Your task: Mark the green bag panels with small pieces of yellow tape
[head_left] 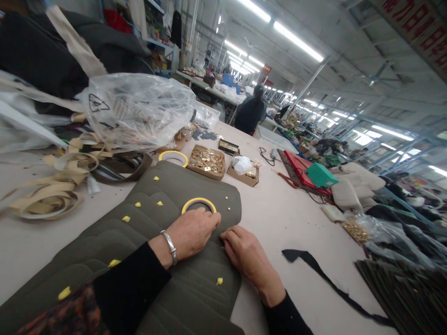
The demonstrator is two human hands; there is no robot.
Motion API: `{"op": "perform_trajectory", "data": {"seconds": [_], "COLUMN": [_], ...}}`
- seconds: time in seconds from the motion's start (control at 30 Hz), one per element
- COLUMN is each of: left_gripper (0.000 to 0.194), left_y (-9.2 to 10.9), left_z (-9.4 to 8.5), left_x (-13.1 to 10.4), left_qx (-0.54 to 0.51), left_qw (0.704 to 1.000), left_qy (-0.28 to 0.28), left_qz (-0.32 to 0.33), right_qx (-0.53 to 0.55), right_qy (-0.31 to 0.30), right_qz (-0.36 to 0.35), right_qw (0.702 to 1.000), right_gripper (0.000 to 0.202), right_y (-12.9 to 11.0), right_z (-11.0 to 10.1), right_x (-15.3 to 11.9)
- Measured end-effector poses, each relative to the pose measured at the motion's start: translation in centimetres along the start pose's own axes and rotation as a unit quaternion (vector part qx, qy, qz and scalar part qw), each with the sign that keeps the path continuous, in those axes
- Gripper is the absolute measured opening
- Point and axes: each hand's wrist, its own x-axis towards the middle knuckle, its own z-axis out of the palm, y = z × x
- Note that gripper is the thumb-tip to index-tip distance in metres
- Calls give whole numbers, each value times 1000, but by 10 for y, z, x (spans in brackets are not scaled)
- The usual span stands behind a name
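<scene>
A stack of dark olive fabric panels [167, 186] lies across the table under my hands, with several small yellow tape pieces [126, 218] stuck on it. My left hand [194, 232], a silver bangle at its wrist, is closed on the near edge of a roll of yellow tape [191, 203]. Its thumb is hidden. My right hand [244, 253] pinches at the right edge of the panels, thumb and forefinger together; what is between them is too small to name. Two small metal studs [226, 197] show on the panel's far right corner.
Beyond the panels sit another yellow tape roll [173, 158], a box of gold metal fittings [206, 162] and a second small box [243, 170]. A clear plastic bag [139, 109] and beige webbing [49, 200] lie left. A black strip [324, 274] lies right. A person [250, 111] sits farther off.
</scene>
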Motion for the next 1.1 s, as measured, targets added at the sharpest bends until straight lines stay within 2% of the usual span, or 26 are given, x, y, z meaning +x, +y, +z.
{"op": "perform_trajectory", "data": {"seconds": [0.07,0.27,0.4,0.47,0.57,0.6,0.63,0.7,0.77,0.8,0.9,1.1], "left_gripper": [16,17,16,16,16,17,18,21,27,34,49,42], "left_y": [0,0,2,3,2,1,0,-2,-3,-3,-2,4], "left_z": [0,-2,-6,-8,-8,-7,-6,-3,0,1,2,0], "left_x": [0,0,-3,-4,-4,-4,-4,-4,-4,-4,-5,-5], "left_qx": [-2,-11,-18,-23,-32,-40,-52,-86,-114,-122,-122,-106], "left_qw": [1000,1000,1000,999,999,999,998,995,992,991,991,994], "left_qy": [-2,-4,17,30,32,31,32,39,46,47,54,31], "left_qz": [3,6,4,8,14,17,21,26,25,24,25,2], "right_qx": [-25,-24,34,104,228,253,270,294,305,302,260,179], "right_qy": [-6,-32,3,-11,-90,-89,-63,32,120,141,165,188], "right_qz": [30,196,268,281,264,259,256,249,218,193,115,52], "right_qw": [999,980,963,954,933,928,926,922,919,923,944,964], "right_gripper": [21,20,19,21,30,30,28,20,19,19,17,16], "right_y": [-3,-12,-15,-13,-6,-4,-3,-3,-6,-8,-14,-17], "right_z": [2,4,6,4,-3,-5,-8,-12,-14,-14,-13,-3], "right_x": [6,24,23,17,7,5,3,4,6,8,13,15]}}
